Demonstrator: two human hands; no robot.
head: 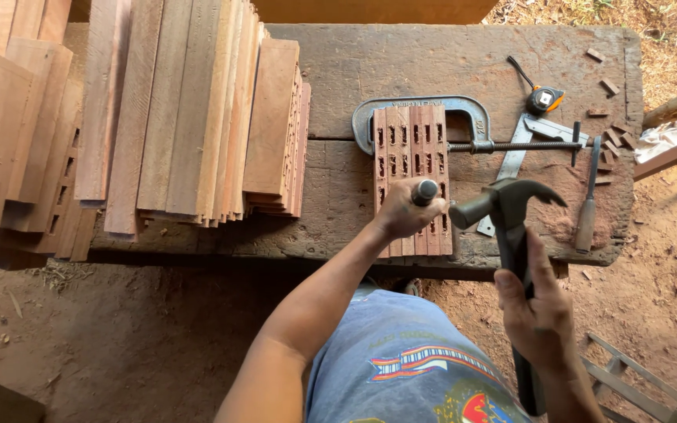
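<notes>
A: What does the left hand hold?

B: Its grip is clenched around a chisel; only the round dark end of the handle shows above the fist. The chisel stands on a bundle of slotted wood strips, and the fist rests on the near part of this bundle.

A: And the right hand?

B: Its grip is closed on the black handle of a claw hammer. The hammer head is raised just beside the left grip, with its face turned toward the chisel end, not touching it.

A: How is the bundle kept?

B: A C-clamp holds the strips together on the worn tabletop, just beyond the left grip.

A: What lies around?

B: Beyond the hammer grip are a steel square, a second chisel and a tape measure. Far to the outer side of the left grip stand stacked boards.
</notes>
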